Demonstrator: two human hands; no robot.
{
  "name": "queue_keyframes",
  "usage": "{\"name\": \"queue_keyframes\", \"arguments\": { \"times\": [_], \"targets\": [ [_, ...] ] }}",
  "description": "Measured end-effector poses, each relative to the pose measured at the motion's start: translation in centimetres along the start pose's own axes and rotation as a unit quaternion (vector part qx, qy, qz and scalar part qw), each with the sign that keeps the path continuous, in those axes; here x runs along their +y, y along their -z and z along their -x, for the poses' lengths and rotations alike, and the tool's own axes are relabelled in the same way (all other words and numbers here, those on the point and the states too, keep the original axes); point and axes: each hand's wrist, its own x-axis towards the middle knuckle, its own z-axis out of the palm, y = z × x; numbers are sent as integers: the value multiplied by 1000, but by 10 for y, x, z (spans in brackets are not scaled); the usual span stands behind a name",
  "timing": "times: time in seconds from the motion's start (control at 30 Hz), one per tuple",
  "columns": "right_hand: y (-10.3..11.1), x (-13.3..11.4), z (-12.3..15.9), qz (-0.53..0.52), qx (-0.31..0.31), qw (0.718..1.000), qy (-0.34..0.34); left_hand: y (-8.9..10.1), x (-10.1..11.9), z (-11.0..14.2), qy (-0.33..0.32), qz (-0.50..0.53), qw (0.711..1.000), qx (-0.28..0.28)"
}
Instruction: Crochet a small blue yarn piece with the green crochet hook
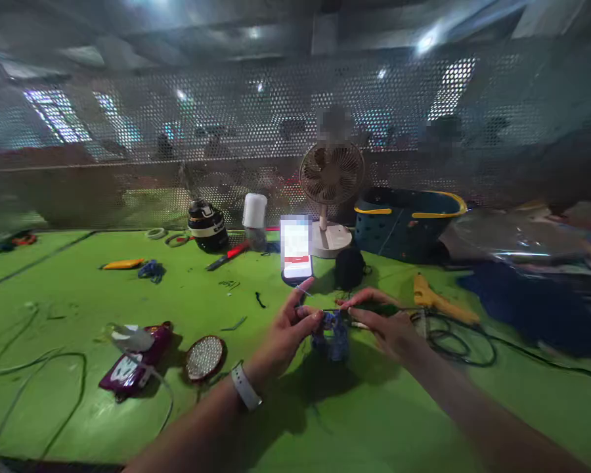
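My left hand (294, 326) pinches the upper left side of a small blue, bumpy piece (335, 338) between thumb and fingers, with its index finger stretched upward. The fine make of the piece is too blurred to tell. My right hand (384, 322) is closed around a slim tool with a dark green handle (381, 308). The tool's thin shaft points left and meets the top of the blue piece. Just beyond my hands, a lit phone (297, 253) leans upright, and a black round object (349, 268) sits beside it.
A fan (331, 240) and dark blue basket (398, 230) stand behind. At right lie a yellow glue gun (443, 301), its cable and dark cloth (536, 305). Leftward are a round studded object (205, 359), a purple packet (138, 368), a yellow cutter (123, 264) and a black jug (207, 226).
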Motion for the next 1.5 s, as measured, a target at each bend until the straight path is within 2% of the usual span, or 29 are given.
{"name": "queue_keyframes", "arguments": {
  "times": [0.3, 0.43, 0.7, 0.83, 1.07, 1.17, 1.23, 1.3, 1.4, 1.5],
  "targets": [
    [17, -16, -4, 83, -120, 989, 12, -5, 4, 2, 51, -16, 999, -5],
    [22, -22, -4, 125, -141, 982, 1, -3, 3, 1, 40, -31, 999, -9],
    [18, -27, -3, 285, -116, 950, 56, -3, 4, -1, 12, -101, 994, 47],
    [10, -26, -1, 290, -93, 948, 90, -3, 4, -2, 19, -106, 991, 78],
    [9, -28, -2, 275, -88, 955, 64, 1, 1, -4, 64, -41, 995, 69],
    [10, -26, -2, 290, -88, 950, 78, 1, 1, -5, 70, -28, 995, 69],
    [10, -22, -1, 318, -86, 937, 121, 0, 2, -6, 61, -38, 995, 72],
    [8, -16, -1, 357, -88, 911, 190, -2, 2, -6, 53, -58, 993, 88],
    [2, -7, -1, 413, -102, 853, 303, -3, 0, -7, 50, -81, 990, 108],
    [-4, -2, 2, 451, -99, 802, 378, -4, -2, -6, 26, -84, 992, 92]
  ]
}}
